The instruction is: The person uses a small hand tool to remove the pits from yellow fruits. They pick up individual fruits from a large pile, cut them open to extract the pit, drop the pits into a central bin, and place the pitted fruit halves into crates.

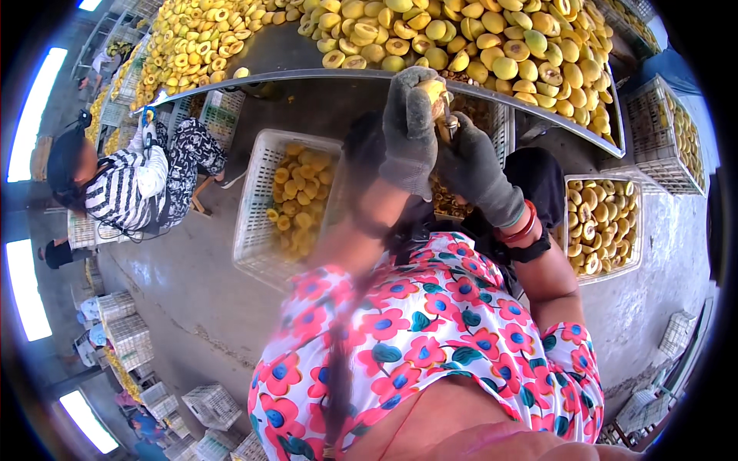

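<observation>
Left hand (409, 127), gloved, grips a yellow fruit (433, 90) at the table's edge (323, 74); right hand (475, 165) clasps a tool (448, 123) against it. Crates (261, 192) part-filled, table heaped: much seemingly remains.

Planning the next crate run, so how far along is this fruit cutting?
Done: the white crate below the table and the crate on the right already hold cut yellow pieces. In hand: the gloved left hand grips one yellow fruit while the gloved right hand works a small tool into it. Left: a large heap of fruit covers the metal table.
</observation>
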`<state>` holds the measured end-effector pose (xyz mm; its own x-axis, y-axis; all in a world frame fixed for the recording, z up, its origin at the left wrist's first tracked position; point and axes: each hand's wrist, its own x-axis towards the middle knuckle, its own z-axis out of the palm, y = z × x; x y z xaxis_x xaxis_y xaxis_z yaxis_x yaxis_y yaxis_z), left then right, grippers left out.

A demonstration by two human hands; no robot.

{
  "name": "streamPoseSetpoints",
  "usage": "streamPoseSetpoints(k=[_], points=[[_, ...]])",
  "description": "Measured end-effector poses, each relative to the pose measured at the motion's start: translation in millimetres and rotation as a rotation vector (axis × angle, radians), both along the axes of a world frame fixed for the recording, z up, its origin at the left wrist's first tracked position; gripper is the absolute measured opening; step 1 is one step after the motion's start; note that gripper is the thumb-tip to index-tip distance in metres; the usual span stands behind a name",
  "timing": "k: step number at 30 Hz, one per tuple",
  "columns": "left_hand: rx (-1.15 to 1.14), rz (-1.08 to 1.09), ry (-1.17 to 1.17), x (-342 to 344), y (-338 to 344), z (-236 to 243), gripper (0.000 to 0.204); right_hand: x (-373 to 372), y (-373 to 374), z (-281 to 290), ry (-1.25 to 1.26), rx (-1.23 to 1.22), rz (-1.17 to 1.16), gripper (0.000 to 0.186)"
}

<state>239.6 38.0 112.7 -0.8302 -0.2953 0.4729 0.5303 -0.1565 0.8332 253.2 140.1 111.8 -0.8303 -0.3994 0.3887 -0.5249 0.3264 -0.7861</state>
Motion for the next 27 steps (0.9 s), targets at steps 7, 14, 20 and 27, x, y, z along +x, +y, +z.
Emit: streamPoseSetpoints(k=[7,14,20,27], points=[[-0.008,-0.074,0.076,1.7,5.0,5.2,0.046,5.2,5.9,2.3,0.062,0.024,-0.069,0.023],[-0.235,0.004,0.17,2.7,3.2,10.9,0.046,3.7,9.0,-10.0,-0.078,-0.029,-0.028,0.024],[-0.225,-0.016,0.137,-3.9,2.4,6.5,0.044,-3.5,13.6,-7.5,0.001,0.001,0.026,0.022],[-0.26,-0.096,-0.096,0.0,-7.9,19.9,0.052,-7.7,16.9,-10.7,-0.186,-0.262,-0.064,0.02]])
